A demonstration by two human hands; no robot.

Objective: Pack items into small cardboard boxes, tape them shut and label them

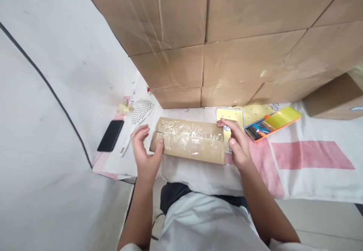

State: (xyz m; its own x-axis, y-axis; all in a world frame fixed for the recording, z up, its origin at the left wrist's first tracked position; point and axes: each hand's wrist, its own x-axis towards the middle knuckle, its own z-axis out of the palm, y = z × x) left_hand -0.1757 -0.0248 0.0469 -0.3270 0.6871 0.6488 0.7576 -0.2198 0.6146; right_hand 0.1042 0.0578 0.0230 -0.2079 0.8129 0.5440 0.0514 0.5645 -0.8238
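The package (193, 139) lies flat on the cloth (198, 176), apparently steadied from both ends: the left hand (145, 153), spread, lays its thumb there; the right hand (237, 147), also spread, fingers the far corner.

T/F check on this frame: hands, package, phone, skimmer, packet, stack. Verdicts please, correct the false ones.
1. The left hand is at the left end of the taped package. True.
2. The right hand holds the black phone. False: that hand is at the package's right end; the phone lies left of the left hand.
3. The perforated skimmer lies between phone and package. True.
4. The orange-edged packet lies left of the package. False: it lies to the right.
5. A cardboard stack stands behind the package. True.
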